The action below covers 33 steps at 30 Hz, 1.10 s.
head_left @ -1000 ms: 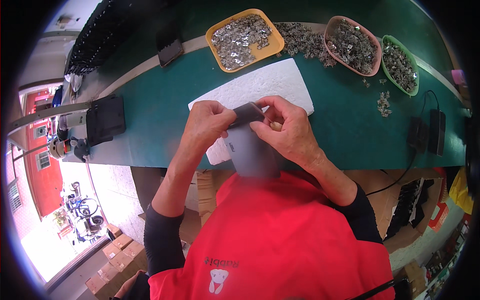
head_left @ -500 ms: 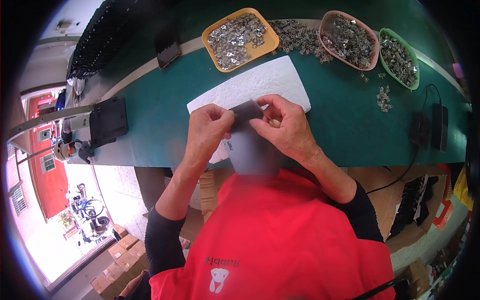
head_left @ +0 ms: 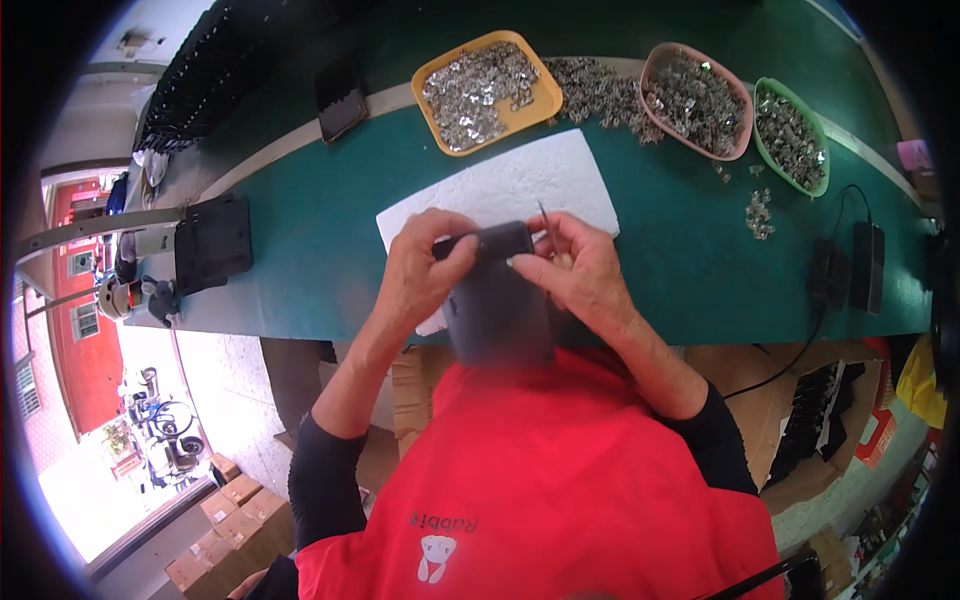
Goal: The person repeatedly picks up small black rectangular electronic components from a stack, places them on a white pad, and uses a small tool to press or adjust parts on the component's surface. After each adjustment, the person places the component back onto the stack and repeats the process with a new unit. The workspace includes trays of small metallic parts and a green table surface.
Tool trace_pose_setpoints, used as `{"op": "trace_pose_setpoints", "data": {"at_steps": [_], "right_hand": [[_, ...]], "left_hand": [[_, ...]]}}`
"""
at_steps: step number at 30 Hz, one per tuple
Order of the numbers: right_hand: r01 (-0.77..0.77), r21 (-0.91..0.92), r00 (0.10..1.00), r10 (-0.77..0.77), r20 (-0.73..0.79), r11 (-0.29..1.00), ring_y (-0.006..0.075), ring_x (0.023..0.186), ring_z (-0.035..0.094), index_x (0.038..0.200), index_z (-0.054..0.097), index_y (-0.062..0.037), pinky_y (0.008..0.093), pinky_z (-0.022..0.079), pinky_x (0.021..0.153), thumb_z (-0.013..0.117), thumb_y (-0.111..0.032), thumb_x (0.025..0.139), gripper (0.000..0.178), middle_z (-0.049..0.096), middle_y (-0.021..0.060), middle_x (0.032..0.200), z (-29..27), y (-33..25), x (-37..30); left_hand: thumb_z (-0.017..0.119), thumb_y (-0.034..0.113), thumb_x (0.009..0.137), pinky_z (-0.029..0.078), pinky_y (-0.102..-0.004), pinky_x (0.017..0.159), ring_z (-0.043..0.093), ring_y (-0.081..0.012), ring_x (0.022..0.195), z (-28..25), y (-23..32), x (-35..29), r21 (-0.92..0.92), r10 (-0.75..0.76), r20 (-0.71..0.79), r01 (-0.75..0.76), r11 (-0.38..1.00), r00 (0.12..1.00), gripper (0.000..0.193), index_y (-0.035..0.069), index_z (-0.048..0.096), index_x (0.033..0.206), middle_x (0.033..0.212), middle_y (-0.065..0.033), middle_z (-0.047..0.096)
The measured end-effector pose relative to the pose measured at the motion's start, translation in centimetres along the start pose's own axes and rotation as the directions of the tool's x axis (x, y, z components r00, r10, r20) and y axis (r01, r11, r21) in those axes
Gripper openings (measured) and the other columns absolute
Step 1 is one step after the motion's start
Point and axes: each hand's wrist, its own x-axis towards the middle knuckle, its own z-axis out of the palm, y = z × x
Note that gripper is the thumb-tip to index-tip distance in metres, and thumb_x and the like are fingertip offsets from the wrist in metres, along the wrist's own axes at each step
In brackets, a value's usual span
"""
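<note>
In front of my chest is a dark grey flat piece [head_left: 497,315] with a folded-over or thicker black upper end; its lower part is blurred against the red apron, and its exact kind is unclear. My left hand [head_left: 425,262] pinches its upper left corner between thumb and fingers. At the upper right corner, my right hand [head_left: 585,270] is closed, with a thin pointed metal tool [head_left: 545,218] sticking up between its fingers. The thumb of that hand lies against the black end. Just beyond both hands, a white foam sheet [head_left: 510,185] rests on the green table.
Small shiny metal clips fill a yellow tray [head_left: 553,98], a pink tray [head_left: 742,135] and a green tray [head_left: 815,185]; loose clips [head_left: 600,90] lie between them. A phone [head_left: 342,108] lies far left. A black adapter [head_left: 868,265] with a cable sits right. Cartons [head_left: 235,520] stand lower left.
The black upper end now faces more level between my hands. My right fingers have shifted, and the thin tool points up more clearly. The view has tilted slightly.
</note>
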Motion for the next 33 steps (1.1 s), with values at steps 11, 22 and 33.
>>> {"op": "trace_pose_setpoints", "data": {"at_steps": [11,22,33], "right_hand": [[-0.195,-0.031,0.978,0.197,0.074,0.98,0.0081,0.056,0.056,0.113,0.059,0.004,0.0232,0.045,0.05,0.068,-0.009,0.085,0.032,0.064,0.0031,0.079,-0.8,-2.4,-2.2],[-0.133,-0.258,0.991,0.121,-0.064,0.957,0.0031,0.052,0.044,0.11,0.061,0.0025,0.0201,0.037,0.047,0.047,-0.014,0.097,0.025,0.059,0.0003,0.076,-6.0,-4.8,-2.2],[0.363,-0.841,0.93,-0.204,0.305,0.401,0.0288,0.068,0.065,0.122,0.061,-0.0114,0.0395,0.052,0.06,0.053,-0.01,0.091,0.032,0.064,0.0128,0.076,-2.3,-6.3,-0.1]], "left_hand": [[0.062,0.01,0.084,0.042,-0.0205,0.063,0.05,-0.0042,0.07,-0.5,0.6,-2.2,-0.058,-0.066,-0.033,0.064,0.996,0.997,0.011,0.002,0.065,0.091,0.074,0.0032,0.055],[0.06,0.01,0.079,0.048,-0.0341,0.07,0.06,-0.0231,0.076,-0.3,0.5,3.5,0.141,0.197,-0.103,-0.181,0.973,0.975,0.013,0.002,0.065,0.088,0.085,-0.0119,0.062],[0.062,0.01,0.08,0.038,-0.0421,0.099,0.05,-0.0325,0.11,2.7,-2.4,2.8,0.153,0.347,-0.211,-0.319,0.935,0.914,0.028,0.005,0.062,0.107,0.109,-0.0133,0.059]]}}
